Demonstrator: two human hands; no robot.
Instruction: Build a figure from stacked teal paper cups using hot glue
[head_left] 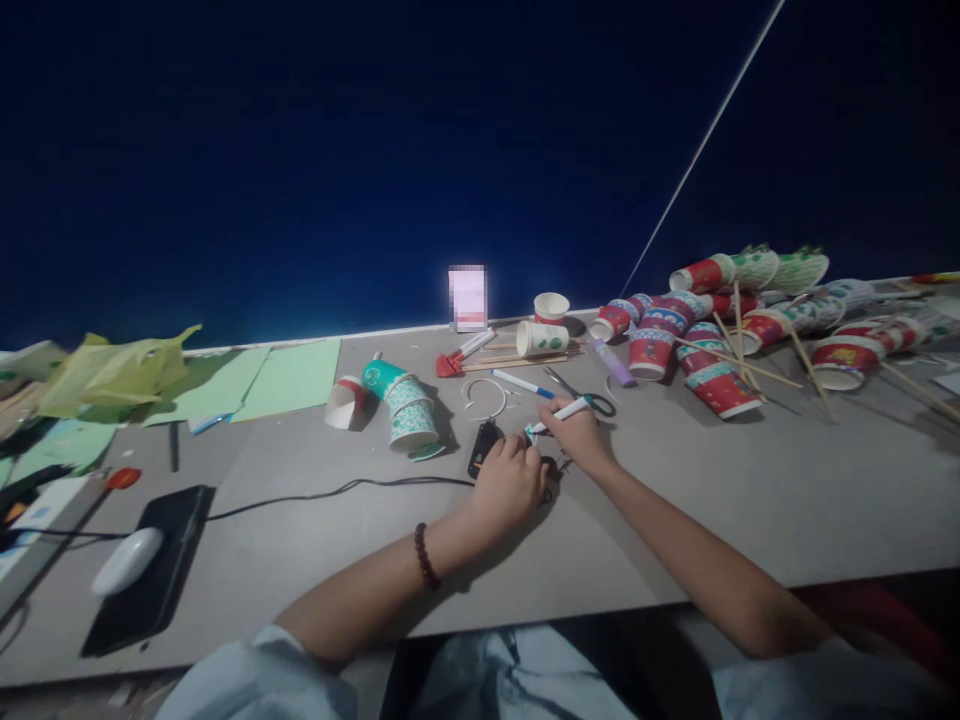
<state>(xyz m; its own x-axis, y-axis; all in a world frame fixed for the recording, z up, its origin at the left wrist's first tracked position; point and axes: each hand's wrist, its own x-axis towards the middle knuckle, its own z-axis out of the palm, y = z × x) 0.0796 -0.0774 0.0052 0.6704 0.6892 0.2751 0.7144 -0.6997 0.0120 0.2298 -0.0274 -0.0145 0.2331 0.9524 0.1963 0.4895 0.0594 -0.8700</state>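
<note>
A smooth grey desk (675, 520) runs along a dark blue wall (315, 170), crossed at the right by a thin, slanting white line (705, 150). At the left lie flat green paper (296, 380), a crinkled yellow bag (120, 375) and a black slab (169, 595) with a glossy white oval (127, 560) on it.

Patterned paper cups are nested end to end in bent rows: a teal row (411, 412) left of the hands, and a heap of mostly red rows (660, 335) at the right, with thin wooden sticks (814, 375) among them. Behind the hands, one cup (551, 308) stands upright, mouth up; a white cup (541, 338) lies on its side just in front of it.

The right hand (579, 438) grips a white marker (571, 411), its end near the left hand (512, 480). The left hand is curled low beside a black box (484, 447); what its fingers press on seems small and pale, but is mostly hidden. Scissors (600, 405) and a purple tube (613, 363) lie beyond the right hand.
</note>
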